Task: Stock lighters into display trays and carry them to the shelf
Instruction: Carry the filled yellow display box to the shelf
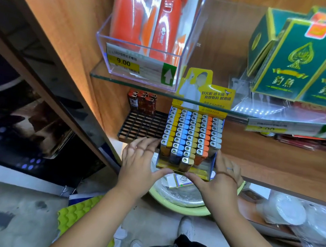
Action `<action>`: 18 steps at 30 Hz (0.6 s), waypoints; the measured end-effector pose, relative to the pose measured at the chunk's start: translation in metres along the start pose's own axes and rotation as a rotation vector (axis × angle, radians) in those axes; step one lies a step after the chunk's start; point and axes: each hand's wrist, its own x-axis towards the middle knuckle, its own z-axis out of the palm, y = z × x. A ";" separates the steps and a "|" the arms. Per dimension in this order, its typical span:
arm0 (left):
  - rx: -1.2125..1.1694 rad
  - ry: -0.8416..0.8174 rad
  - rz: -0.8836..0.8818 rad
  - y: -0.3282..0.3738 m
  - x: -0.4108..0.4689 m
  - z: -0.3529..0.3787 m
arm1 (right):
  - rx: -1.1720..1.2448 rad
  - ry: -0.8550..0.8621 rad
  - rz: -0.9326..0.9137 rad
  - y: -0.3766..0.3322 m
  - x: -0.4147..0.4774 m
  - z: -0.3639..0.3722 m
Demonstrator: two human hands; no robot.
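Note:
A yellow cardboard display tray (173,166) stands at the front edge of the wooden shelf (275,160), under the glass shelf. Several rows of lighters (192,134) with yellow, blue, orange and grey bodies fill it, and its yellow header card (204,93) rises behind them. My left hand (141,161) lies with straight, spread fingers against the tray's left side, thumb along the front edge. My right hand (220,178) presses flat on the right side, its thumb meeting the left thumb at the front.
A black grid tray (143,125) sits left of the display tray, with a few red lighters (142,100) at its back. Above, the glass shelf (134,81) carries a clear box of orange items (142,46) and green card boxes (307,64). Below stands a green basin (178,208).

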 end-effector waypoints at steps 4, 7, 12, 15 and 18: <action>0.044 -0.032 -0.021 -0.001 0.011 0.002 | -0.010 0.032 0.003 -0.002 0.006 0.008; 0.060 0.003 0.004 -0.004 0.017 0.007 | -0.026 0.004 0.041 -0.001 0.018 0.012; 0.064 0.065 0.059 -0.012 0.025 0.015 | -0.068 -0.008 0.058 -0.003 0.033 0.013; 0.039 0.044 0.081 -0.019 0.029 0.017 | -0.083 -0.012 0.065 -0.004 0.039 0.014; 0.022 0.018 0.084 -0.025 0.030 0.019 | -0.079 -0.014 0.069 -0.002 0.041 0.015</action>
